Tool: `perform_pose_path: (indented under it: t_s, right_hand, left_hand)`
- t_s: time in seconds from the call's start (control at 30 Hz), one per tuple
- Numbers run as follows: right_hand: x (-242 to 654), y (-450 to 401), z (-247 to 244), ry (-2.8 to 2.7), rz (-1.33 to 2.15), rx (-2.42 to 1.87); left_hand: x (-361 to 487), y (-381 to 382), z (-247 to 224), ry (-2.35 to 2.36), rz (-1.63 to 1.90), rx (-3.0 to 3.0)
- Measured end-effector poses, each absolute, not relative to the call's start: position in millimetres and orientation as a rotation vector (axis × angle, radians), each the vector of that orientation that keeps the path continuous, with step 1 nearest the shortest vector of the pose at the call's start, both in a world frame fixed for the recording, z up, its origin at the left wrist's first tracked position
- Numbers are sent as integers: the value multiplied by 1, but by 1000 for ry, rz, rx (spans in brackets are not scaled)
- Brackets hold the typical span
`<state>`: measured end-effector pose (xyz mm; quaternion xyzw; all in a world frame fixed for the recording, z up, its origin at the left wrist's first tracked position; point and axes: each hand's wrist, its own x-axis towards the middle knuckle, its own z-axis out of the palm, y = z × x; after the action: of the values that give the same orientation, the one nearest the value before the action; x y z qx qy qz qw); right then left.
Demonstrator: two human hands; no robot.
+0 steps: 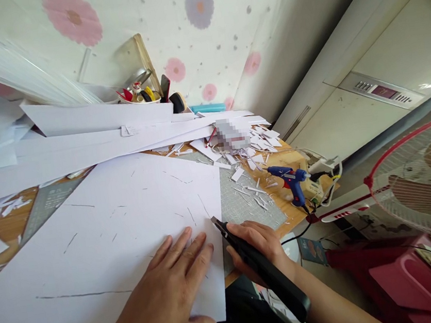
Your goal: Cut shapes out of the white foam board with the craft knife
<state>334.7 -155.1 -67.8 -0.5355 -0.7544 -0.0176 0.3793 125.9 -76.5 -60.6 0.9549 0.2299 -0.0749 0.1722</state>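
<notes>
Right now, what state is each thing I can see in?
White sheet: flat, marked with dark lines
Black cutter: held, tip near the sheet's right edge
Left hand: open, laid on the sheet
Right hand: closed around the cutter
Paper scraps: scattered, loose
Glue gun: set down, corded
Fan: seemingly motionless

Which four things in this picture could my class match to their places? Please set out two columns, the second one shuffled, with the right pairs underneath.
Column one
1. Bare left hand
2. Long black hand tool with a grey tip
3. Blue plastic glue gun
4. Round fan with a red-rimmed wire grille

Column two
A. At the right-hand end of the brown wooden table
B. Held in the bare right hand
C. Cut off by the picture's right edge
D. Palm down on the large white paper sheet with dark dashes

Right pairs: 1-D, 2-B, 3-A, 4-C
</notes>
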Motion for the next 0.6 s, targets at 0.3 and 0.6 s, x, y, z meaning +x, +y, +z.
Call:
perform_pose_path:
  t_s: [0.3,0.6]
  right_hand:
    - [337,-175,-73,-1925,-63,-1392]
    - [335,-196,-70,-1879,-27,-1409]
  left_hand:
    - [125,-74,-61,676,-195,2695]
    - [126,-75,-61,687,-130,2674]
